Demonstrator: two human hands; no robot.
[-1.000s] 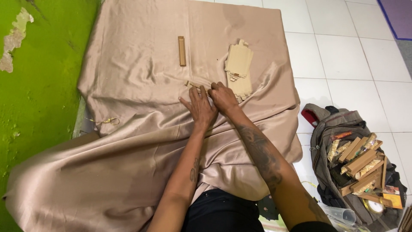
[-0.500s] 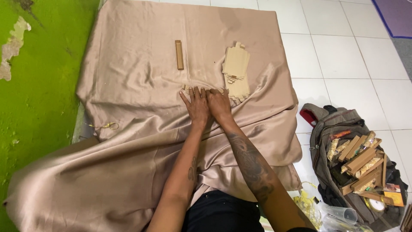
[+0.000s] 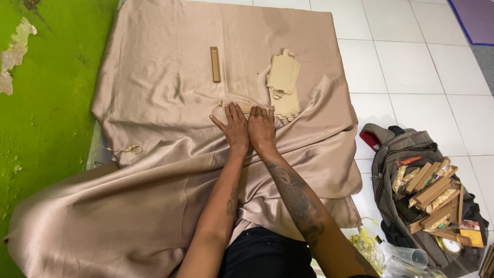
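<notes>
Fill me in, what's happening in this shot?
A person kneels over a beige satin cloth spread on a white tiled floor. The left hand and right hand lie flat, side by side, pressing a flat cardboard piece against the cloth. A stack of flat cardboard cut-outs lies just beyond the right hand, and a narrow cardboard box further up. An open backpack of similar narrow boxes sits to the right; a green wall is on the left.

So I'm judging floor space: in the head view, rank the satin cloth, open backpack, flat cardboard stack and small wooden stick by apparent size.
1. Satin cloth
2. Open backpack, nearer the camera
3. Flat cardboard stack
4. Small wooden stick
</notes>
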